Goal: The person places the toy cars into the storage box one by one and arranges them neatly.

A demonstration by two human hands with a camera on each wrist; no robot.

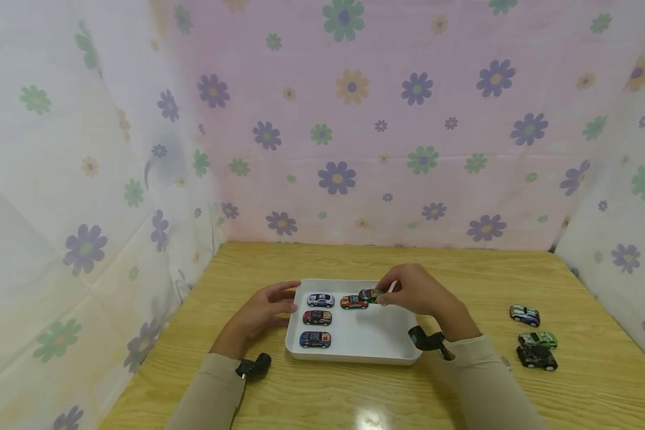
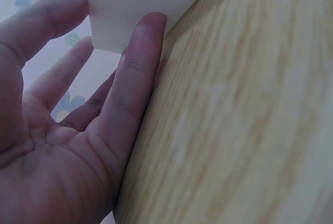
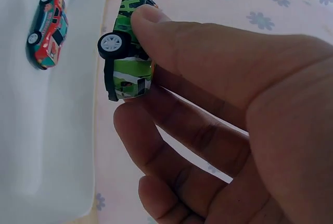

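Note:
My right hand (image 1: 416, 291) pinches a green and black toy car (image 3: 132, 31) between thumb and fingers, above the back part of a white tray (image 1: 376, 337). In the right wrist view the held car's wheels face the camera's side. Just left of it, a red and yellow toy car (image 1: 353, 303) sits in the tray. Along the tray's left side stand a white toy car (image 1: 321, 300), a red and black toy car (image 1: 317, 318) and a blue toy car (image 1: 315, 340). My left hand (image 1: 264, 309) touches the tray's left wall with loosely extended fingers (image 2: 138, 52).
On the wooden table (image 1: 344, 394), right of the tray, lie a white and blue toy car (image 1: 524, 315), a green toy car (image 1: 537, 340) and a black toy car (image 1: 537, 358). A flowered cloth (image 1: 376, 197) closes off the back and sides.

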